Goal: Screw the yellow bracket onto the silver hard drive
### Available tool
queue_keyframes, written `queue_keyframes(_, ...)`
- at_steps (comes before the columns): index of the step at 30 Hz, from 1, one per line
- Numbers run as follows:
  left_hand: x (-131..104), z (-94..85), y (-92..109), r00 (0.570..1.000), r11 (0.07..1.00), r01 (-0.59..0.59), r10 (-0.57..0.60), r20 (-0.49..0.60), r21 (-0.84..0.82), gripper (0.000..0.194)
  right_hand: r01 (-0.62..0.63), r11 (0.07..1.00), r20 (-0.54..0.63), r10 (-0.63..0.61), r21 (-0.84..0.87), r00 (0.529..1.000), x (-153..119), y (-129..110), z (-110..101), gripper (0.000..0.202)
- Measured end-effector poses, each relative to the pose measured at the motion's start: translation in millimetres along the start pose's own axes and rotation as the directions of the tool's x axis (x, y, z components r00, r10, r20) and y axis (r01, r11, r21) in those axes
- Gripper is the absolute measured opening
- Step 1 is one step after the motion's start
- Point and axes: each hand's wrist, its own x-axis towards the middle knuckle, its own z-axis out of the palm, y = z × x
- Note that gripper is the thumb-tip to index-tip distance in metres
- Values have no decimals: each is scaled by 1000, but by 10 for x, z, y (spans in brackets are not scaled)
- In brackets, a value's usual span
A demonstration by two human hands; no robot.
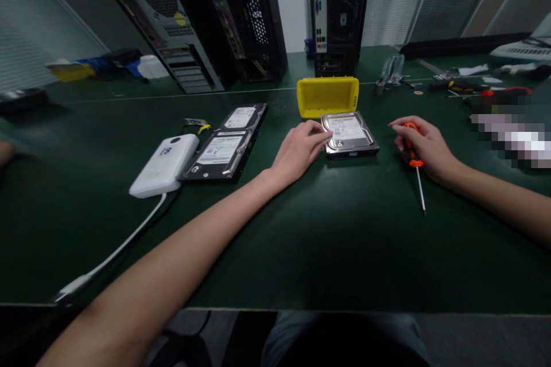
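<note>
Pale blinds and grey panels backed the room, and a green tabletop (pixel 275 264) ran beneath everything, its near edge straight across in front of the person's lap. The landmark was the yellow tray (pixel 328 96), which had dark writing inside its right end, too small to read. Behind it stood a black computer tower (pixel 343 11); to its left, two more computer cases (pixel 181 23) leaned at a slant in view.

The single hard drive (pixel 349 133) lay flat just in front of the tray, label up — a white label whose print could not be made out. The left hand (pixel 297 152) reached the drive's left side, thumb and fingertips drawn together over its edge. The right hand (pixel 424 146), right of the tray, had its fingers curled around an orange-and-black screwdriver (pixel 413 146), the tip pointing toward the near edge.

Well left of the tray lay two labelled drives (pixel 221 152), end to end, beside a white box (pixel 166 163) with a dark, unreadable mark and a white cable. Loose tools (pixel 465 87) were scattered right of the tray.
</note>
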Motion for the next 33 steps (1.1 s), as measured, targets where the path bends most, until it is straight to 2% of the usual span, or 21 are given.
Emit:
queue_keyframes(5,20,-40,-103,994,987,107,-108,-2,-123,28,-15,1000,23,16,-1,1000,-58,0,-12,25)
queue_keyframes(7,23,-80,-199,986,969,166,-158,58,-183,28,-21,1000,41,21,-2,999,-94,-12,-7,27)
queue_keyframes(10,16,-150,-328,971,954,133,-72,226,-268,26,-21,1000,71,21,-14,997,-132,-32,6,29)
queue_keyframes(12,12,-180,-364,965,955,83,-6,263,-286,24,-20,1000,73,21,-20,997,-142,-44,17,28)
queue_keyframes(17,14,-154,-317,970,954,11,62,235,-300,16,-31,999,83,31,-10,996,-144,-60,33,24)
queue_keyframes(23,-18,-95,-332,984,962,50,-1,181,-268,17,-32,999,98,34,-18,995,-137,-57,33,25)
queue_keyframes(28,-7,-80,-375,975,979,55,-10,221,-197,19,-38,999,93,40,-22,995,-129,-48,36,26)
queue_keyframes(33,18,-78,-389,970,968,87,-29,241,-234,20,-35,999,105,36,-19,994,-132,-44,43,24)
